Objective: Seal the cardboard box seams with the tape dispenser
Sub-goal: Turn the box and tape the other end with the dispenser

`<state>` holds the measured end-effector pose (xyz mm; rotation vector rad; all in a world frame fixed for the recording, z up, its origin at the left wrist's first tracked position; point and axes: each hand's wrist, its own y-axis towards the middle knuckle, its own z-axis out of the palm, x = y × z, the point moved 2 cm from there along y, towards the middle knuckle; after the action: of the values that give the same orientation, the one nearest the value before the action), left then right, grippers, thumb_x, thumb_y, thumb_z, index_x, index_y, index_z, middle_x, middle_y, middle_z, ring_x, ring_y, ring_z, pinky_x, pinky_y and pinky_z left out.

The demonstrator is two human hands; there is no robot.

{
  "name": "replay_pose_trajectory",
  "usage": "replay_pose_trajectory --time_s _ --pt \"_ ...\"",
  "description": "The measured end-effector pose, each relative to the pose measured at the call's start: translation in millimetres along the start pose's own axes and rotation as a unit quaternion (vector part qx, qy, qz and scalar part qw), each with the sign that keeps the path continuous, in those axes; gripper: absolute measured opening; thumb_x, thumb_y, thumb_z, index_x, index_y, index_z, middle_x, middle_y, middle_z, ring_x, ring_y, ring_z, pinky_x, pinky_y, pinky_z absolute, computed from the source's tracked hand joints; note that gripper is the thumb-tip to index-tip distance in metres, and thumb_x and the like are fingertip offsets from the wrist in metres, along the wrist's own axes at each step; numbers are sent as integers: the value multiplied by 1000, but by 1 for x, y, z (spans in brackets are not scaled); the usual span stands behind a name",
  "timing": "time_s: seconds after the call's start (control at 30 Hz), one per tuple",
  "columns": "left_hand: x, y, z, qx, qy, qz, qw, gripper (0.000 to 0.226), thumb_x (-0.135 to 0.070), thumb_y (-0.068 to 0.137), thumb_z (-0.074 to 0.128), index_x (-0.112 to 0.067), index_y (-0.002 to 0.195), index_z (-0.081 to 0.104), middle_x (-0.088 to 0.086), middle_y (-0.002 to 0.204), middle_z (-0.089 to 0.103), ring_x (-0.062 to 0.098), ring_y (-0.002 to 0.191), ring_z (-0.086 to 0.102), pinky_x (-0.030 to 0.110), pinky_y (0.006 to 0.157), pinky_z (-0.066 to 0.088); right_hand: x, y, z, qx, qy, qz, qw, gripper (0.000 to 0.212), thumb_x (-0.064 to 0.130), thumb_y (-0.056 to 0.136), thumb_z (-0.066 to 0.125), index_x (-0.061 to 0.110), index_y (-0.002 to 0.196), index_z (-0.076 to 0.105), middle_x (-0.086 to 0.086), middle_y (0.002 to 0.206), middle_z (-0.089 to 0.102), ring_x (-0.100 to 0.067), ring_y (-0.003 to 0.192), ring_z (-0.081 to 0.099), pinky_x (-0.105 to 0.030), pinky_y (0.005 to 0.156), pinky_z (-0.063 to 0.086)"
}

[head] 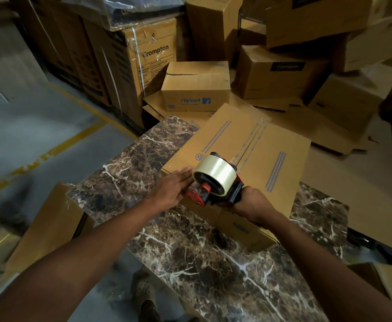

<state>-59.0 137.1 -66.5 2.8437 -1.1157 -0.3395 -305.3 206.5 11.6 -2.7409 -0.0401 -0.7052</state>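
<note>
A closed brown cardboard box (269, 145) lies on a dark marble table (190, 252), its centre seam running away from me with clear tape on the far part. A red and black tape dispenser (216, 182) with a clear tape roll sits over the near end of that seam. My right hand (253, 201) grips the dispenser's handle from behind. My left hand (174, 187) lies flat with straight fingers on the box's near left corner, fingertips beside the roll.
Stacked cardboard boxes fill the back, among them a Flipkart box (195, 87) and a tall Crompton box (151, 63). A flattened carton (48, 226) leans against the table's left side. Grey floor with yellow lines lies to the left. Feet show below the table edge.
</note>
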Motion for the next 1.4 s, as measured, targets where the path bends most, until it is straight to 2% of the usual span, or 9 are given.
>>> replay_pose_trajectory --time_s 0.17,0.37,0.5,0.63,0.77,0.87,1.1,1.27,1.4 --pt "2 -1 3 3 20 1 1000 77 -8 61 84 -4 133 55 17 140 52 32 132 47 49 109 35 0 -3 1 4 -7 -9 1000 51 67 80 64 19 94 67 -8 78 62 -25 73 60 -38 60 45" --pt "-4 -1 -2 -16 3 10 1000 70 -12 75 79 -5 138 49 14 143 50 30 132 47 48 108 35 -9 -13 -3 -1 31 0 1000 42 60 79 69 23 64 54 -2 59 50 -20 57 50 -32 51 33" --pt "-5 -2 -4 -21 -6 6 1000 62 -32 89 61 -7 142 42 10 148 44 25 138 40 46 111 38 -28 -26 -6 -6 33 24 999 44 53 80 72 22 59 51 -2 57 49 -18 52 46 -31 50 31" --pt "-6 -2 -5 -13 5 -9 1000 62 -37 90 53 -9 144 40 8 151 39 24 140 34 46 112 36 -36 -34 -5 -8 39 40 998 43 52 81 71 19 61 53 -3 58 51 -19 53 47 -31 51 32" --pt "-15 -1 -5 24 56 -19 998 74 -44 95 50 -11 152 15 6 162 11 18 149 7 38 122 12 -32 -34 -7 -9 43 32 999 45 53 80 73 10 72 62 -9 64 58 -24 58 54 -31 51 34" --pt "-37 6 0 47 60 19 997 87 -49 92 53 -15 155 2 0 159 -7 14 148 -8 31 119 -5 -30 -35 -9 -9 37 25 999 41 52 81 72 12 78 64 -4 65 57 -21 60 53 -31 51 35" --pt "-46 13 7 50 37 4 998 87 -40 88 63 -17 154 12 1 162 9 15 149 2 28 117 -5 -30 -38 -12 3 10 35 999 36 57 80 69 27 69 53 1 64 52 -21 64 53 -30 51 36" --pt "-44 12 10 51 44 2 998 84 -47 91 56 -15 154 10 3 162 8 16 149 3 40 122 16 -59 -61 -22 0 -10 94 996 43 50 80 74 9 86 66 -13 78 64 -32 72 61 -37 58 45" --pt "-53 13 6 64 69 -8 996 85 -50 93 51 -13 154 5 5 162 4 19 149 1 38 122 7 -77 -75 -20 -2 -6 120 993 30 39 82 72 9 84 66 -13 76 65 -29 68 63 -38 57 48"
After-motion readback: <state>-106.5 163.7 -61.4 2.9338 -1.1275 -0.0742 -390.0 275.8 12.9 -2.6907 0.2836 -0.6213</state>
